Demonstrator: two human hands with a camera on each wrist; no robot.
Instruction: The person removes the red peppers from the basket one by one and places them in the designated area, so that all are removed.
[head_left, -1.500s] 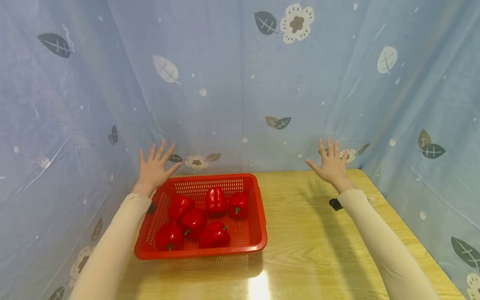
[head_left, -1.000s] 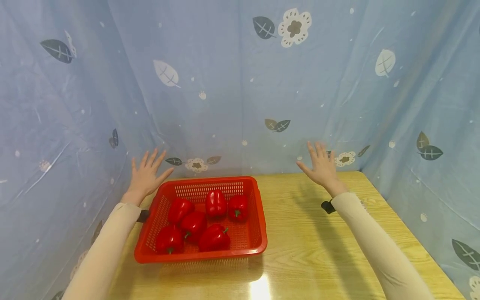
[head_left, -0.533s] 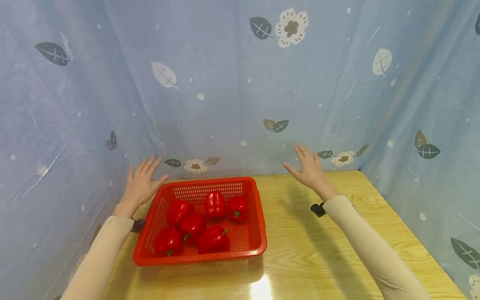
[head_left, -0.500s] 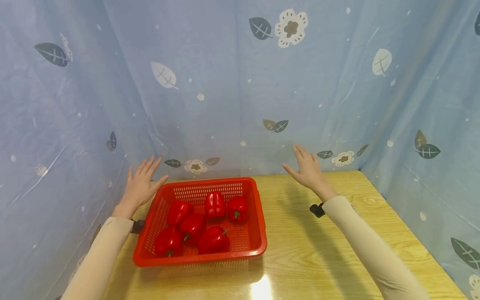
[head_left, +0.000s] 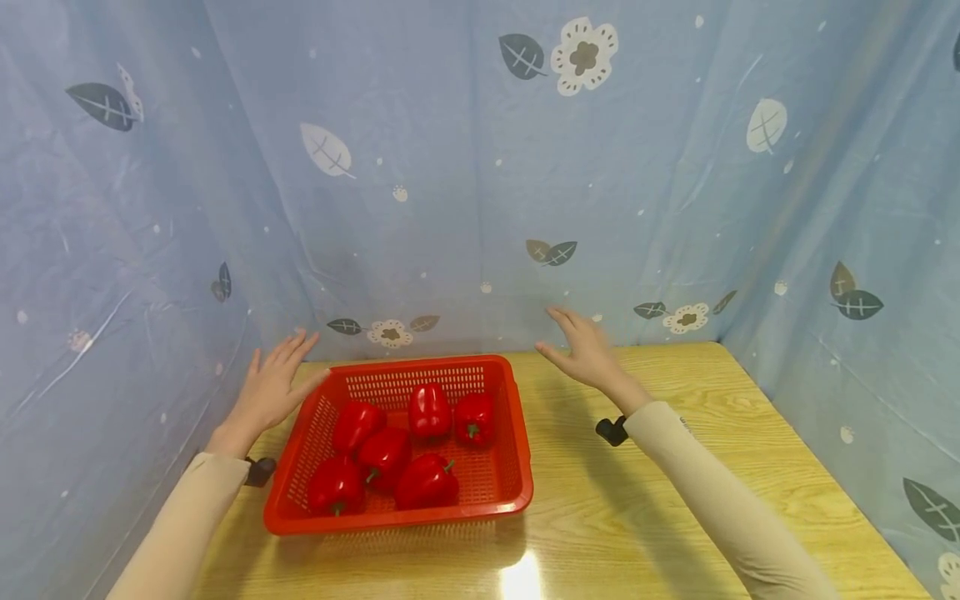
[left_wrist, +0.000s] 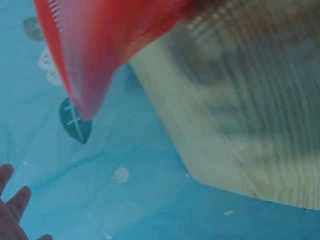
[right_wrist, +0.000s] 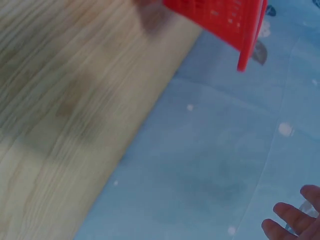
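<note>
A red plastic basket (head_left: pixel 480 500) with slotted walls stands on the left of the wooden table, and several glossy red bell peppers (head_left: pixel 430 410) with green stems lie inside it. My left hand (head_left: pixel 268 387) is held up at the basket's left side, fingers straight and spread, holding nothing; in the left wrist view only some fingertips (left_wrist: pixel 19 202) show at the lower left. To the right of the basket, my right hand (head_left: pixel 587 354) hovers over the table with extended fingers and nothing in it. Its fingers (right_wrist: pixel 295 218) appear at the lower right of the right wrist view.
The wooden table (head_left: pixel 600 517) spreads to the right of the basket. A blue curtain (head_left: pixel 420 217) with leaf and flower prints surrounds its back and sides. Black wrist cameras (head_left: pixel 611 431) sit below each hand, by the beige sleeves (head_left: pixel 720 500).
My right hand has moved left toward the basket, turning inward. The left hand has lowered and shifted slightly left. The basket and peppers stay in place on the table.
</note>
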